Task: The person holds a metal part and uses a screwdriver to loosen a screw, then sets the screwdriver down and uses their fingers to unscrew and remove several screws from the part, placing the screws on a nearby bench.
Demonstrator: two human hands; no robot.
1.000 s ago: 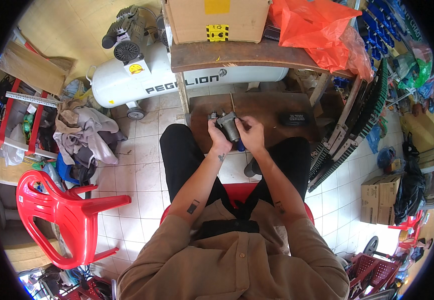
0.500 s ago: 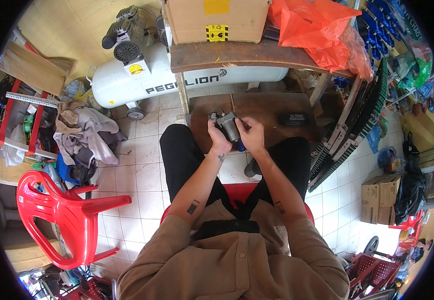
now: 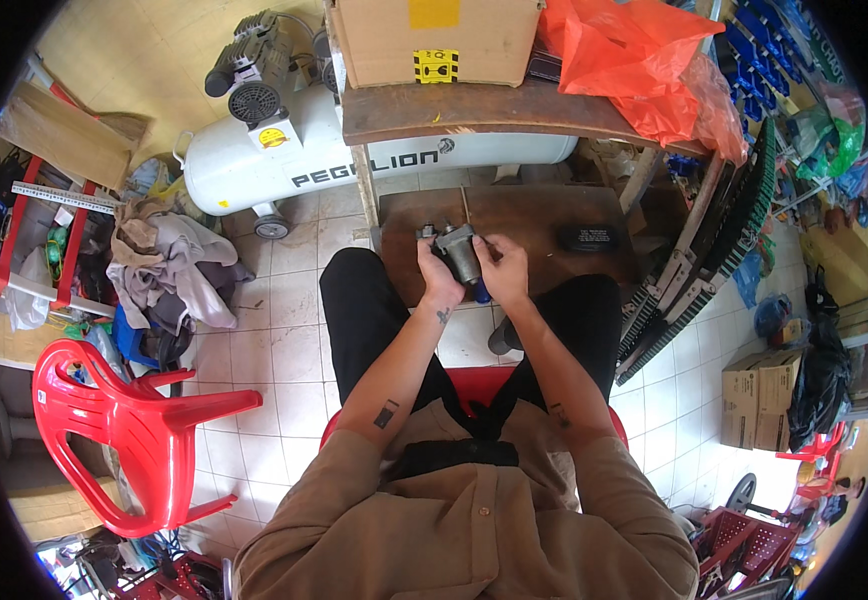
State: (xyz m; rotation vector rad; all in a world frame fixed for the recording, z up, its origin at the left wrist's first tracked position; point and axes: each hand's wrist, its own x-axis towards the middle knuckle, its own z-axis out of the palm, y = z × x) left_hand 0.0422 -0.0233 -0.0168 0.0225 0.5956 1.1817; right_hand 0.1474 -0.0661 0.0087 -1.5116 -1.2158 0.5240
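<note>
Between my hands, over a low brown board [image 3: 544, 215], is a grey metal part [image 3: 465, 262] with a cylindrical body and smaller fittings at its upper left; it looks like a small motor, but its exact kind is unclear. My left hand [image 3: 438, 272] is wrapped round its left side. My right hand [image 3: 502, 270] closes its thumb and fingers at the upper right of the part; anything small between those fingertips is hidden. Just beneath the body shows a blue piece [image 3: 482, 291], mostly covered. To the right on the board lies a flat black case [image 3: 589, 237].
Ahead stands a wooden bench [image 3: 404, 115] carrying a cardboard box [image 3: 434, 35] and an orange plastic bag [image 3: 624, 50]. Behind it is a white air compressor [image 3: 244, 165]. A red plastic chair [image 3: 124, 430] is at left; black-and-green track-like racks [image 3: 699, 265] lean at right.
</note>
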